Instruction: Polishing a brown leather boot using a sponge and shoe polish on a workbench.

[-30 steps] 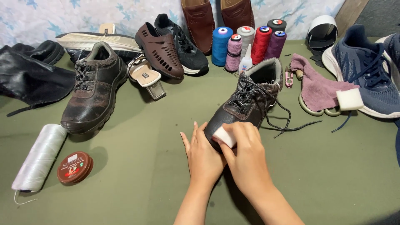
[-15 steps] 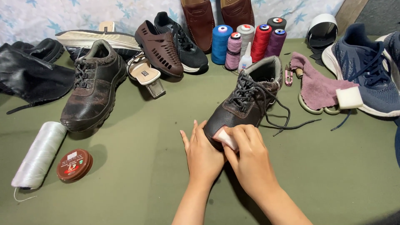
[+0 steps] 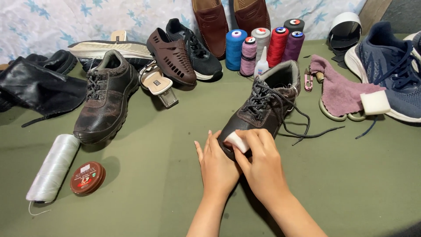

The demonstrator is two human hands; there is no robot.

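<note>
A dark brown lace-up shoe (image 3: 267, 103) lies on the green table, its toe pointing toward me and its laces loose. My left hand (image 3: 215, 163) cups the toe from the left with the fingers laid against it. My right hand (image 3: 262, 160) presses a small white sponge block (image 3: 236, 141) onto the toe cap. The front of the toe is hidden under both hands.
The matching brown shoe (image 3: 105, 98) stands at left, with a white thread cone (image 3: 52, 169) and a round red polish tin (image 3: 87, 177) near it. Thread spools (image 3: 263, 44), a pink cloth (image 3: 340, 90), a white block (image 3: 375, 102), a blue sneaker (image 3: 390, 66) and more shoes line the back.
My right hand has slid the sponge slightly across the toe. The shoe and left hand have barely moved.
</note>
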